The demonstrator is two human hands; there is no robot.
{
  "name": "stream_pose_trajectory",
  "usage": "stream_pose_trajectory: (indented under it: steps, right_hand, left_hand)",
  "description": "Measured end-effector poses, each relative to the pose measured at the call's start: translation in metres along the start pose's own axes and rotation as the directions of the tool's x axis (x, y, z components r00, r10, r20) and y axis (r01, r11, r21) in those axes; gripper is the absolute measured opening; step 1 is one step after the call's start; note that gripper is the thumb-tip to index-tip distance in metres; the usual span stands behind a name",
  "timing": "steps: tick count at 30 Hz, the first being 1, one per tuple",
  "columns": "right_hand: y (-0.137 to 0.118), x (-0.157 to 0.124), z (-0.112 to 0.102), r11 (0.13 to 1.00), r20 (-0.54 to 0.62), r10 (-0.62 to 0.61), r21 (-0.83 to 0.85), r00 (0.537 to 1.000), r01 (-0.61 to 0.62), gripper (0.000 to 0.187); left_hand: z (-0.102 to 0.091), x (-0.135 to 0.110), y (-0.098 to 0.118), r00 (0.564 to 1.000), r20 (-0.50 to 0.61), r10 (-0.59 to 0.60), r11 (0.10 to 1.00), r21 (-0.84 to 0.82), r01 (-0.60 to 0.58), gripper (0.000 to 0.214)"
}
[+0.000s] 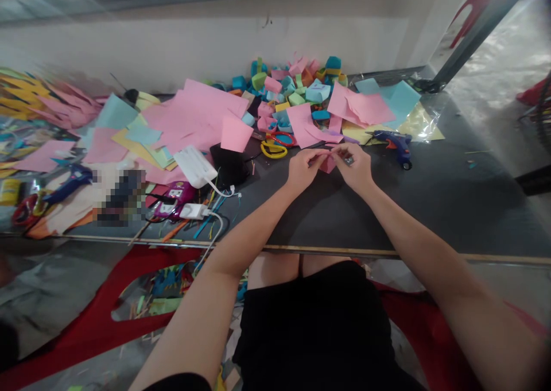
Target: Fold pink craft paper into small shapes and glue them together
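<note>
My left hand (303, 170) and my right hand (355, 166) meet above the dark table (430, 201), both pinched on a small folded piece of pink paper (328, 162) held between them. The fingers of both hands are curled round its edges. Just behind the hands lie loose pink sheets (306, 126) and yellow-handled scissors (272, 148).
A blue glue gun (396, 144) lies right of my hands. A heap of folded coloured paper cubes (297, 84) sits by the wall. Pink, blue and yellow sheets (189, 115), a white power bank (196, 166), cables and another glue gun (69, 183) clutter the left. A red stool (107, 316) stands below.
</note>
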State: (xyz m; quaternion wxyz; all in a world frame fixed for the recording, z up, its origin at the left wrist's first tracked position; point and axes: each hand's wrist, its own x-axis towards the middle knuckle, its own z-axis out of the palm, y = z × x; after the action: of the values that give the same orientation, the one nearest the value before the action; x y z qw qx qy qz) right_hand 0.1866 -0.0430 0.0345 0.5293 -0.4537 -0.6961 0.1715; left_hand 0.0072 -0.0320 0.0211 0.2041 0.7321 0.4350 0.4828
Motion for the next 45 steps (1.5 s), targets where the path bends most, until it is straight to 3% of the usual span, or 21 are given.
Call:
stream_pose_trajectory:
  steps: [5, 11, 14, 16, 18, 23, 26, 29, 32, 36, 45]
  right_hand:
    - [-0.003, -0.001, 0.001, 1.0, -0.011, 0.031, 0.001, 0.999, -0.031, 0.013]
    - [0.006, 0.002, 0.002, 0.988, -0.118, 0.152, 0.043, 0.981, -0.148, 0.022]
    - [0.009, 0.003, 0.002, 0.969, -0.126, 0.24, 0.089, 0.962, -0.23, 0.029]
    - [0.008, 0.002, 0.003, 0.964, -0.075, 0.252, 0.105, 0.965, -0.244, 0.03]
    - [0.005, 0.001, 0.005, 0.963, -0.02, 0.244, 0.124, 0.97, -0.24, 0.03]
    - [0.002, -0.002, 0.01, 0.964, 0.075, 0.171, 0.193, 0.982, -0.183, 0.034]
    - [0.004, -0.001, 0.008, 0.973, -0.009, 0.106, 0.207, 0.994, -0.101, 0.028]
    - [0.003, 0.0, 0.0, 0.999, -0.133, -0.038, 0.031, 0.99, 0.042, 0.018]
    - [0.001, 0.001, -0.006, 0.963, -0.047, -0.218, -0.17, 0.975, 0.207, 0.017]
    - [0.003, 0.0, -0.003, 0.897, 0.013, -0.373, -0.248, 0.928, 0.364, 0.02]
    - [0.017, 0.0, 0.004, 0.901, 0.04, -0.363, -0.242, 0.931, 0.361, 0.026]
  left_hand:
    - [0.001, 0.0, -0.005, 0.998, -0.027, 0.056, 0.996, 0.068, -0.054, 0.022]
    - [0.001, 0.002, -0.012, 0.973, -0.169, 0.155, 0.959, 0.261, -0.107, 0.043]
    - [0.004, -0.001, -0.008, 0.981, -0.068, 0.182, 0.928, 0.34, -0.149, 0.046]
    - [0.008, -0.004, -0.003, 0.985, 0.055, 0.166, 0.918, 0.356, -0.175, 0.043]
    - [0.012, -0.007, 0.0, 0.984, 0.097, 0.152, 0.915, 0.363, -0.177, 0.041]
    - [0.008, -0.008, 0.002, 0.986, 0.028, 0.166, 0.914, 0.37, -0.165, 0.028]
    - [0.001, -0.005, 0.001, 0.98, -0.014, 0.198, 0.908, 0.38, -0.178, 0.024]
    - [-0.001, -0.003, 0.0, 0.972, -0.032, 0.232, 0.904, 0.377, -0.203, 0.022]
    - [0.0, -0.003, 0.0, 0.969, 0.02, 0.247, 0.906, 0.35, -0.238, 0.023]
    - [0.001, -0.003, -0.003, 0.963, 0.08, 0.258, 0.902, 0.336, -0.27, 0.027]
    - [0.003, -0.002, -0.011, 0.922, 0.117, 0.369, 0.852, 0.353, -0.386, 0.02]
